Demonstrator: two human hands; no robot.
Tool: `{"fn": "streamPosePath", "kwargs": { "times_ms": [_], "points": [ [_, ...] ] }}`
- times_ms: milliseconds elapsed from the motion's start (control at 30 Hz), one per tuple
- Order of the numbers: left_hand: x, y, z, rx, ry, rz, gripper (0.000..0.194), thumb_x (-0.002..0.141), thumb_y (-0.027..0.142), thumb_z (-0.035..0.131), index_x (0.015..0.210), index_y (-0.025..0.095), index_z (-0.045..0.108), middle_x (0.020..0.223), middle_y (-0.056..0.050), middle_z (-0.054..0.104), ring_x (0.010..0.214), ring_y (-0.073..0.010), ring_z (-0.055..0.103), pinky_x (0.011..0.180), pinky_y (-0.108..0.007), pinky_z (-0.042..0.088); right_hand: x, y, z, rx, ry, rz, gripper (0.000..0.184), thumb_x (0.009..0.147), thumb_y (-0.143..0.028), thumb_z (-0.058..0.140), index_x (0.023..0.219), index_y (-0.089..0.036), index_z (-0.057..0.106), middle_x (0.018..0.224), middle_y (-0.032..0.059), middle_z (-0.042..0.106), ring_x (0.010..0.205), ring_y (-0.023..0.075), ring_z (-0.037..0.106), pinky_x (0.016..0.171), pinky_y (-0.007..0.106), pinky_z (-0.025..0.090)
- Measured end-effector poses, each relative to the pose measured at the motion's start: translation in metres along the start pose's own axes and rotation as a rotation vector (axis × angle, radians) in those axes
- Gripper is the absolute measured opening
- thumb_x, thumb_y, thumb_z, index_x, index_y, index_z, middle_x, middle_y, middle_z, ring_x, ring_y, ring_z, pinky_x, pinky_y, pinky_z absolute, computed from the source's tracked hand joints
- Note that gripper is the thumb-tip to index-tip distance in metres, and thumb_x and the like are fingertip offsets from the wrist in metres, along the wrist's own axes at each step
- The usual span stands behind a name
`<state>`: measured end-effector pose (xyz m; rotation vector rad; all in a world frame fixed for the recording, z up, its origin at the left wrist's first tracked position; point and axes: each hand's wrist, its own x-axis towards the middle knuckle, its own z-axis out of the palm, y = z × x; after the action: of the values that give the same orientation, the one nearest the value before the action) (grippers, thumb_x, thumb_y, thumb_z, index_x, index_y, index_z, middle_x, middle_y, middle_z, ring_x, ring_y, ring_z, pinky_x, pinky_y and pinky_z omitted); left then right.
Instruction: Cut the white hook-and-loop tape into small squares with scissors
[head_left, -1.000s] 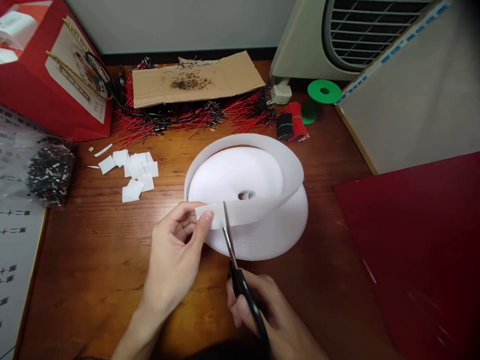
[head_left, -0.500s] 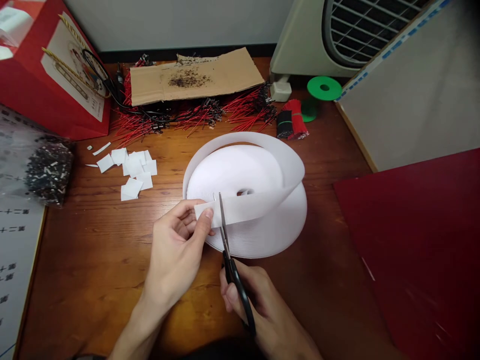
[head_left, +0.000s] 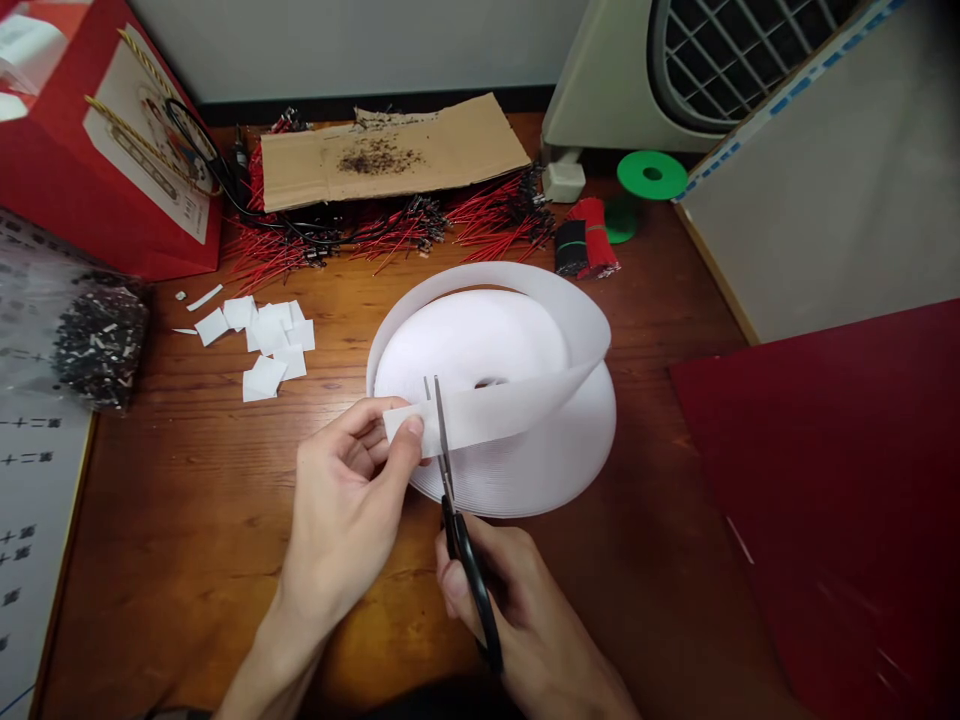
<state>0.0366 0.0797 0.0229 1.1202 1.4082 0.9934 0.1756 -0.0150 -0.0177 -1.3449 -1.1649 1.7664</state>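
Observation:
A large roll of white tape (head_left: 525, 480) lies flat on the wooden table, its loose strip (head_left: 495, 412) looping up around the back and across the front. My left hand (head_left: 352, 480) pinches the free end of that strip between thumb and fingers. In my right hand (head_left: 517, 590) are black-handled scissors (head_left: 450, 500), gripped by the handles. Their slightly parted blades straddle the strip just right of my left thumb. Several cut white squares (head_left: 270, 330) lie in a loose group to the left.
Behind the roll, a stained cardboard piece (head_left: 397, 155) rests on bundles of red wires (head_left: 495, 225). Black and red wire bundles (head_left: 589, 240) and a green spool (head_left: 651, 176) are at the back right. A red bag (head_left: 45, 170) and a plastic bag of small parts (head_left: 101, 340) stand left.
The scissors and my right hand have shifted slightly left and up. My left hand has moved slightly left with the strip's end. The camera view has moved a little.

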Motion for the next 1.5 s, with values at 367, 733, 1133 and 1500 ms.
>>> {"fn": "streamPosePath", "kwargs": {
  "times_ms": [367, 733, 1133, 1500],
  "points": [
    [0.007, -0.003, -0.002, -0.003, -0.011, -0.046, 0.012, 0.083, 0.025, 0.074, 0.074, 0.017, 0.075, 0.054, 0.005, 0.056, 0.055, -0.0087, 0.053, 0.059, -0.016, 0.050, 0.004, -0.002, -0.002, -0.001, 0.009, -0.010, 0.038, 0.102, -0.052, 0.055, 0.080, -0.023, 0.047, 0.072, -0.0053, 0.037, 0.065, 0.0147, 0.032, 0.057, 0.029, 0.027],
    [0.000, -0.012, 0.005, -0.050, -0.056, -0.158, 0.022, 0.094, 0.036, 0.064, 0.079, 0.020, 0.061, 0.064, 0.006, 0.053, 0.054, -0.0093, 0.050, 0.049, -0.019, 0.042, 0.003, 0.000, -0.002, 0.033, 0.016, -0.042, 0.034, 0.103, -0.049, 0.057, 0.082, -0.023, 0.050, 0.075, -0.0046, 0.042, 0.068, 0.0154, 0.037, 0.061, 0.030, 0.030],
    [-0.008, -0.015, 0.013, 0.120, -0.036, 0.011, 0.036, 0.104, 0.042, 0.055, 0.074, 0.022, 0.050, 0.062, 0.005, 0.049, 0.053, -0.0104, 0.044, 0.047, -0.021, 0.039, 0.006, -0.001, -0.001, 0.049, 0.002, -0.032, 0.039, 0.104, -0.055, 0.055, 0.083, -0.023, 0.048, 0.076, -0.0047, 0.040, 0.068, 0.0155, 0.034, 0.061, 0.030, 0.030],
    [-0.005, -0.015, 0.013, 0.163, -0.092, 0.154, 0.031, 0.104, 0.031, 0.051, 0.073, 0.024, 0.048, 0.059, 0.005, 0.047, 0.050, -0.0110, 0.042, 0.044, -0.021, 0.038, -0.011, 0.000, -0.005, 0.025, 0.039, 0.081, 0.066, 0.097, -0.084, 0.043, 0.095, -0.021, 0.062, 0.094, 0.0065, 0.061, 0.087, 0.0252, 0.056, 0.079, 0.037, 0.047]
  ]
}}
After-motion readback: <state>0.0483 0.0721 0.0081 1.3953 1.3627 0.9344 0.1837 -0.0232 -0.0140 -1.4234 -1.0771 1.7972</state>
